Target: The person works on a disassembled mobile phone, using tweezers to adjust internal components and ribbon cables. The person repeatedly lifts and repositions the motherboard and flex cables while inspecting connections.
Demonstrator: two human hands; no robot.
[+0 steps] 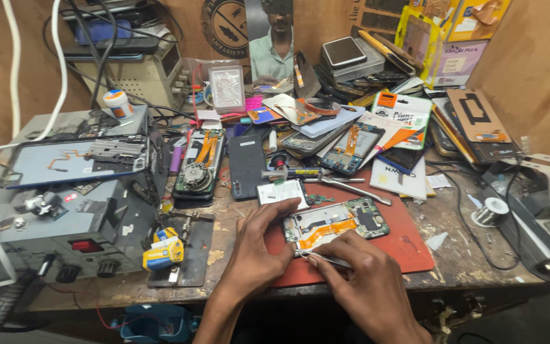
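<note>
Two bare hands meet near the middle of a cluttered wooden workbench (453,267), and we take the scene from its biggest parts down. At the left stands a grey power supply box (65,223) with a red switch and black knobs, and a blue phone frame (74,162) lies flat on its top. A red work mat (408,236) covers the bench in front of us, reaching to the near edge. On the far half of that mat lies the opened phone (335,224), back off, its green board and an orange ribbon cable showing, tilted slightly with its right end farther away. Just left of it, beyond the mat, another opened phone (198,164) rests upright in the view beside a dark back cover (247,167). Piles of phone parts and packets fill the far side.

Our left hand (256,251) rests on the mat's left edge, its fingers spread and the fingertips touching the near-left corner of the opened phone. Our right hand (361,280) sits at the near side, fingers pressed together and pinching a thin pair of metal tweezers (323,258), whose tip lies against the phone's near edge. A yellow and blue tape roll (163,251) sits to the left.
</note>
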